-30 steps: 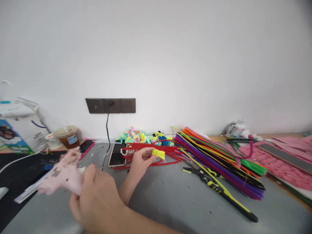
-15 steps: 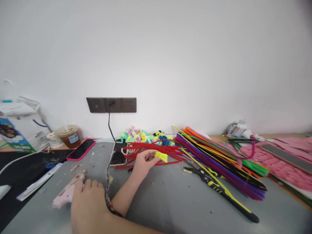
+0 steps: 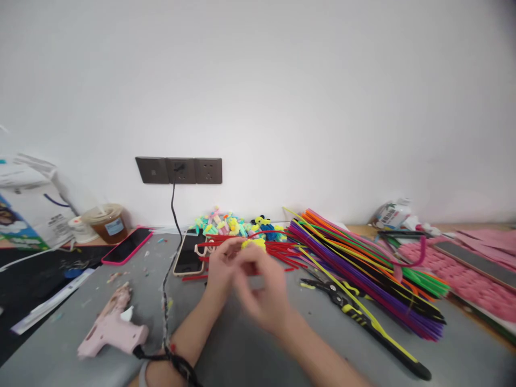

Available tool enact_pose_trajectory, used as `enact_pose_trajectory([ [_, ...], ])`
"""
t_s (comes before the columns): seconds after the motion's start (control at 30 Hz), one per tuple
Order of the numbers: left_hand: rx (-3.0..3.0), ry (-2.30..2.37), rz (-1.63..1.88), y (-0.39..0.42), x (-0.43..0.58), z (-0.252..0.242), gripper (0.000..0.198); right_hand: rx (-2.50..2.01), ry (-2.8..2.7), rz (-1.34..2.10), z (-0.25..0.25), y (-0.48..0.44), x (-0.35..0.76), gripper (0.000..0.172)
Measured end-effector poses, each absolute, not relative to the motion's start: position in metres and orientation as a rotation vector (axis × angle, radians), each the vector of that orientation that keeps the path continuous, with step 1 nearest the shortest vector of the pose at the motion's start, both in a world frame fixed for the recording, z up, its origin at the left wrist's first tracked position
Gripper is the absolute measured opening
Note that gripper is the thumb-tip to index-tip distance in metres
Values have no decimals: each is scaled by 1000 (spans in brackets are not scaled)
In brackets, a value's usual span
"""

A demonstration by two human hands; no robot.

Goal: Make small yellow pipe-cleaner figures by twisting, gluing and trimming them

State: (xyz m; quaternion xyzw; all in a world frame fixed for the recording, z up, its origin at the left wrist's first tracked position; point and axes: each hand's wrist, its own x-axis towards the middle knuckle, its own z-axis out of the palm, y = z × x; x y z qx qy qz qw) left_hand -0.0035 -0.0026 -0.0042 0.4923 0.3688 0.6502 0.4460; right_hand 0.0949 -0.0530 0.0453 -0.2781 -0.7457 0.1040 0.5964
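Note:
My left hand (image 3: 222, 269) pinches a small bundle of fuzzy yellow pipe cleaner (image 3: 255, 244); fingers hide part of it. Close in front of it is my right hand (image 3: 264, 287), smeared by motion, its fingers curled toward the left one; I cannot make out whether it touches the yellow piece. A pale pink glue gun (image 3: 115, 330) lies on the grey mat at the left, its black cord (image 3: 164, 301) running over my left forearm and up to the wall socket. Behind the hands lie loose red pipe cleaners (image 3: 290, 252).
A thick bundle of coloured pipe cleaners (image 3: 363, 263) and black-yellow pliers (image 3: 363, 317) lie to the right. Small fuzzy pieces (image 3: 226, 224) are heaped by the wall. Two phones, one pink-edged (image 3: 127, 246) and one pale-edged (image 3: 189, 255), and a drink cup (image 3: 108, 223) stand left.
My right hand has let go of the glue gun at the left and moved right to my left hand. The glue gun now lies on the mat. My left hand has shifted slightly left.

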Motion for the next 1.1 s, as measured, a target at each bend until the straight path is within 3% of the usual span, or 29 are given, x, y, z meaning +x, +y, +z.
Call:
enact_pose_trajectory([
  [0.17,1199,922,1615,-2,-1,-7,27,-898,-1287,483,13,-10,159,9],
  [0.43,1179,831,1621,-4,2,-4,25,-768,-1369,1172,9,-7,150,35],
  [0.67,1304,827,1638,-11,4,-1,21,-716,-1211,1320,8,-15,136,41],
  [1.1,1351,798,1666,-15,7,0,21,-753,-1243,1320,13,-21,135,31],
])
